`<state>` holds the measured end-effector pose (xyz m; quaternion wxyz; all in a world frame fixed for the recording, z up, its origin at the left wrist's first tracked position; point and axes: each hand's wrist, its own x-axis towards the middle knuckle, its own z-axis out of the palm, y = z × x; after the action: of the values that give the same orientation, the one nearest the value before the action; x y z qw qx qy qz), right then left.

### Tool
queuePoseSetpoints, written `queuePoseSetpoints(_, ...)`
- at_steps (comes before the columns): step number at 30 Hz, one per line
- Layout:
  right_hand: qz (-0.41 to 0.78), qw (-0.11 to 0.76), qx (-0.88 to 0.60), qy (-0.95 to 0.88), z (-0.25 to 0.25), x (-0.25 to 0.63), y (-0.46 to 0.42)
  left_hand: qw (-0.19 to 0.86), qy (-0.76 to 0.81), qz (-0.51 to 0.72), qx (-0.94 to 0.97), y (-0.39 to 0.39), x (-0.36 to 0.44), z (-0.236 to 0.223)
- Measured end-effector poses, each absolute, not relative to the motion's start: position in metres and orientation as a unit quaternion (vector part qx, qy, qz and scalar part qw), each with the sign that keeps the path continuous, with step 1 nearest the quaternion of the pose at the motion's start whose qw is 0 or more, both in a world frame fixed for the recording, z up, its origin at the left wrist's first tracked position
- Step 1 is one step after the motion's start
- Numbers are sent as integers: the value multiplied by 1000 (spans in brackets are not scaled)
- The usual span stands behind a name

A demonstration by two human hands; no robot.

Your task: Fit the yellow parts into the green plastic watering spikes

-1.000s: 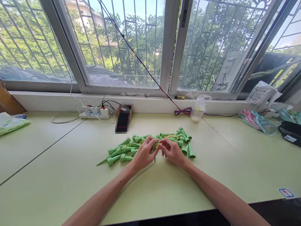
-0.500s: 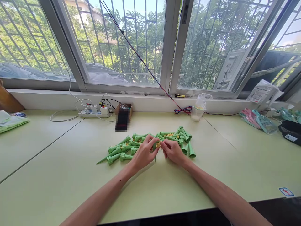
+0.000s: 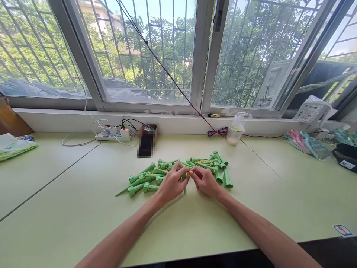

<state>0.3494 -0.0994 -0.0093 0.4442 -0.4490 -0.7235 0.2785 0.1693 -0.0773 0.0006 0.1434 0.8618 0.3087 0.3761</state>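
Note:
My left hand [image 3: 174, 182] is closed round a green plastic plant watering spike [image 3: 184, 190], whose tapered point shows below the fingers. Most of that spike is hidden by the hand. Fingertips of my right hand [image 3: 205, 181] are pinched at a small yellow piece [image 3: 187, 174] at the top of the spike, almost touching the left fingers. Around both hands lies a loose pile of similar green spikes [image 3: 136, 181] with ribbed caps. More small yellow pieces [image 3: 201, 161] lie among them behind the right hand.
Behind the pile stand a small box [image 3: 153, 129] with a blurred dark object before it, and a white power strip [image 3: 113, 137] with cables. A plastic cup [image 3: 233, 137] holds a bag. Bagged pink and teal items [image 3: 306, 143] and a black pouch [image 3: 346, 156] lie right.
The hands stay together at the same spot, with the right fingers shifting slightly closer over the yellow piece. The whole view has tilted a little.

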Motion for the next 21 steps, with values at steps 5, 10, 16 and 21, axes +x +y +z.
queuePoseSetpoints(5, 285, 444, -453, -719, -9, 349, -100, 146, 308, 370, 864, -77, 168, 1)
queuePoseSetpoints(10, 307, 455, -448, -706, -9, 349, -101, 134, 314, 372, 863, -77, 169, 1)
queuePoseSetpoints(16, 291, 441, -449, -721, -10, 350, -101, 124, 322, 368, 863, -78, 170, 0)
queuePoseSetpoints(21, 287, 438, -455, -720, -8, 350, -101, 130, 323, 361, 865, -79, 170, 1)
